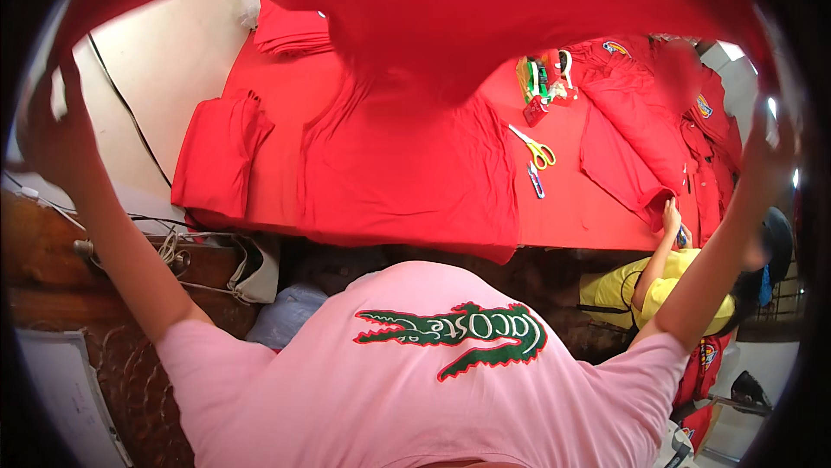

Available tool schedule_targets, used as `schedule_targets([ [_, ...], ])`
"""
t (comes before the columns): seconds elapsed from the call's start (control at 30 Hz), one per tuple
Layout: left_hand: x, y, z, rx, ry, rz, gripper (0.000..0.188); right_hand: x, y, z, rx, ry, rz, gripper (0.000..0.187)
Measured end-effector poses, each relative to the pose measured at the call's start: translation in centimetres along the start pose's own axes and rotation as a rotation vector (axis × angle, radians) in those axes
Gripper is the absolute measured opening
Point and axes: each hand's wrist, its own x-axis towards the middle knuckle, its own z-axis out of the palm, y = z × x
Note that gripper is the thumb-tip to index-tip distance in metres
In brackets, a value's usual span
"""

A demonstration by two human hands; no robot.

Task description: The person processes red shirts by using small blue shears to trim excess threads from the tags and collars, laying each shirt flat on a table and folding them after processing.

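Raised red cloth (pixel 415 0) spans the upper field nearest the camera, stretched between the wearer's two hands above a red-covered table (pixel 277 96). At far left, the left hand (pixel 52 130) is lifted on an arm slanting up and outward; its fingers point upward and curve, closed at the tips on the cloth's left edge, with a small gap between the digits. Next come a dark cable (pixel 130 109) along the pale wall and, on the table, a folded red bundle (pixel 216 156). Below the table edge hangs a white bag (pixel 258 271), beside a pale blue plastic bag (pixel 290 312); the contents of both are hidden. At centre, a red garment (pixel 407 165) lies spread flat, behind the wearer's pink shirt (pixel 415 399). To its right lie yellow-handled scissors (pixel 541 153) and blue snips (pixel 536 180), with a cluster of green, white and red items (pixel 544 78) beyond; whether a tray holds these cannot be told. Farther right, red garments (pixel 623 139) overlap in a pile, and a co-worker's hand (pixel 672 217) touches the near edge. At far right, the right hand (pixel 766 143), on an arm likewise raised and spread outward, grips the cloth's right edge; its separate fingers are too dark to distinguish.
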Motion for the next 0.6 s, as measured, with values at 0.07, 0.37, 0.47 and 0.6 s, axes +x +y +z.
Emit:
schedule_targets([
  [0.07, -6.1, 2.0, -3.0, -0.039, -0.121, -0.043, 0.028, -4.9, -6.1, -2.1, 0.249, -0.060, 0.067, 0.029],
  [0.37, -30.7, 23.3, -15.1, -0.391, -0.954, -0.168, 0.042, -33.8, -28.3, -9.3, 0.677, -0.796, 0.265, 0.020],
  [0.47, -36.2, 26.2, -18.4, -0.458, -1.124, -0.104, 0.053, -40.7, -31.5, -10.5, 0.694, -0.890, 0.216, 0.014],
  [0.6, -39.6, 27.6, -21.7, -0.438, -1.243, -0.098, 0.059, -43.8, -32.6, -11.2, 0.731, -0.892, 0.207, 0.011],
])
